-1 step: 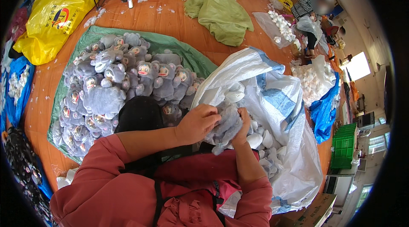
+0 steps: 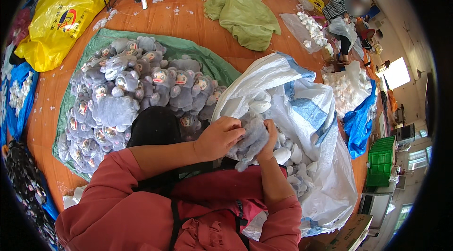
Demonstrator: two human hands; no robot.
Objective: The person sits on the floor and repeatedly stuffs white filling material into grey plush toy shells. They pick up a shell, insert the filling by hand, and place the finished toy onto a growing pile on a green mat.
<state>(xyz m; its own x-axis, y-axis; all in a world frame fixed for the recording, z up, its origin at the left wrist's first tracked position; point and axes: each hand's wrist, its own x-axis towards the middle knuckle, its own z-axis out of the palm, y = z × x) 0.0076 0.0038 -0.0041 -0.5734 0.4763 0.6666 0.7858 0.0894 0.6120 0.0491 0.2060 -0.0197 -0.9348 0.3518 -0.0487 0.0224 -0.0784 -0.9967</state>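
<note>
**Over the open sack, both hands close on one grey plush toy**

At the mouth of the white sack [image 2: 302, 105], the fingers [image 2: 234, 131] of the left hand [image 2: 219, 138] are curled and held close together, their tips pressing into the upper side of a small grey plush toy [image 2: 252, 142]. The right hand [image 2: 270, 140] grips the same toy from the other side. Its thumb lies against the fabric, while its other fingers are hidden behind the toy, so I cannot tell how they lie. The toy is held between the two hands, lifted clear of the sack's contents, with one limp end hanging down toward the red sleeves [image 2: 141, 204].

Just beneath the hands, inside the sack, lie pale rounded stuffed pieces [image 2: 288, 154]. The sack's rim stands open and is folded outward, with blue stripes on its wall.

To the left, touching the sack's edge, a large heap of grey plush toys [image 2: 127, 100] with painted faces lies on a green sheet [image 2: 207, 60]. A black rounded thing [image 2: 153, 126] sits between the heap and the left forearm.

Farther out on the wooden floor [image 2: 188, 20] are a yellow bag [image 2: 61, 15], a crumpled green cloth [image 2: 245, 13], a blue bag [image 2: 358, 123] and a green crate [image 2: 381, 161]. Another person [image 2: 342, 15] is at work well apart, at the upper right.
</note>
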